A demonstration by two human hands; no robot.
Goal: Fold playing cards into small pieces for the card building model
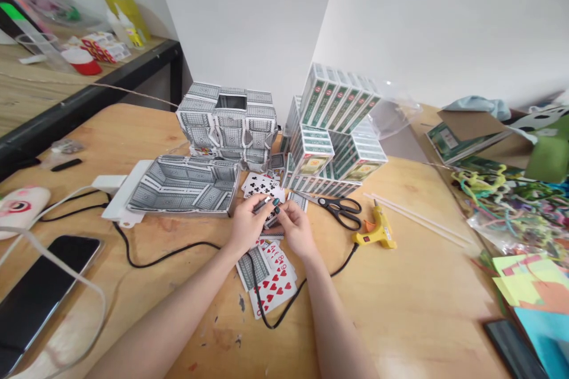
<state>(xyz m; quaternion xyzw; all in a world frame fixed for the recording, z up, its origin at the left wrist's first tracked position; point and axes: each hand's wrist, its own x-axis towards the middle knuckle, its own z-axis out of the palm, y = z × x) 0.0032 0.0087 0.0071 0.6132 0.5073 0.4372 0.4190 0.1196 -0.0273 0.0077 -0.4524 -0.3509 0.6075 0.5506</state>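
Note:
Both hands meet at the middle of the table over loose playing cards. My left hand is closed, thumb and fingers pinching a playing card. From the other side my right hand grips the same small piece, its thumb against the left thumb; the fingers partly hide it. Black-suited cards lie just beyond the hands. Below them are fanned heart cards and a face-down card, crossed by a black cord. To the left sits an open tray made of cards.
Behind stands a box built of cards, beside stacked card packs. Black-handled scissors, a yellow glue gun and clear glue sticks lie right. A power strip and phone are left; coloured paper is far right.

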